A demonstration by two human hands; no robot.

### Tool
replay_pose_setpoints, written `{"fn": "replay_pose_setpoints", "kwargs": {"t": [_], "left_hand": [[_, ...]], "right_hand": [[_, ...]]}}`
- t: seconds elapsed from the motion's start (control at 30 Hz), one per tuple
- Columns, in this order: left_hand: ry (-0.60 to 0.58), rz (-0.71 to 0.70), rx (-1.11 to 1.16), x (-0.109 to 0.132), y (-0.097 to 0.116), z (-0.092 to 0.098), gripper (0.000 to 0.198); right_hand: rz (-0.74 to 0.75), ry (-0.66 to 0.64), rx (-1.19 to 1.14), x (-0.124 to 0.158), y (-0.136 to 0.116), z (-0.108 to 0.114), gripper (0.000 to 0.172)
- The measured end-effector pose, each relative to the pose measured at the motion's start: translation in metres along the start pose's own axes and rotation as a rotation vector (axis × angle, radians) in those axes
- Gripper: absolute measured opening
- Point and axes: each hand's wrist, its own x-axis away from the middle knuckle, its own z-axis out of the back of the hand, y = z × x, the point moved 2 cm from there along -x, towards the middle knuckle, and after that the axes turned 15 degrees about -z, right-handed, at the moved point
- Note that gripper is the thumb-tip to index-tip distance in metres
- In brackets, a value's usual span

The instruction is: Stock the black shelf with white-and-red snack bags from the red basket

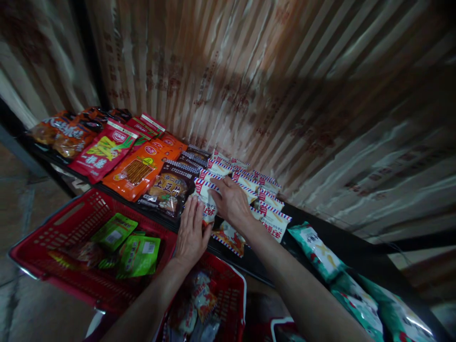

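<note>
So both hands are on one white snack packet (206, 197) with a red-and-blue striped edge, sitting at the left end of a bunch of similar white packets (272, 221) on a black shelf (306, 216). The left hand (192, 230) has its fingers stretched out side by side along the packet's lower left, thumb spread away from them. The right hand (231, 202) comes in from the other side, fingers bent over the packet's upper right. As for the grip, both hands are touching it, but I honestly can't tell whether either one is clamped on it or just resting there.

Just left of the packet are dark brown packets (169, 187) with a checkered top, then orange bags (137, 166), pinkish-red bags (105, 149), and some black-and-orange bags (74, 137) at the far end. Over on the right, teal bags (318, 251) lie near the right forearm.

Below the shelf there's a red basket (71, 218) on the left with bright green packets (138, 254) in it, and a second red basket (231, 289) under the forearms holding small packets (204, 297), too murky to read. Behind it all is a ridged, shiny backdrop (249, 71) with reddish print.
</note>
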Motion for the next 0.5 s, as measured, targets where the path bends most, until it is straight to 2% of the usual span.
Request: {"fn": "replay_pose_setpoints", "kwargs": {"t": [0.17, 0.3, 0.5], "left_hand": [[-0.005, 0.008, -0.044, -0.001, 0.002, 0.003, 0.071], [-0.016, 0.028, -0.083, 0.001, 0.004, 0.004, 0.067], [-0.028, 0.007, -0.078, 0.003, 0.004, 0.004, 0.067]], "right_hand": [[-0.071, -0.046, -0.019, -0.003, 0.0, 0.0, 0.03], [-0.103, -0.046, -0.037, -0.004, 0.0, -0.008, 0.029], [-0.06, 0.045, -0.076, -0.001, 0.005, -0.022, 0.029]]}}
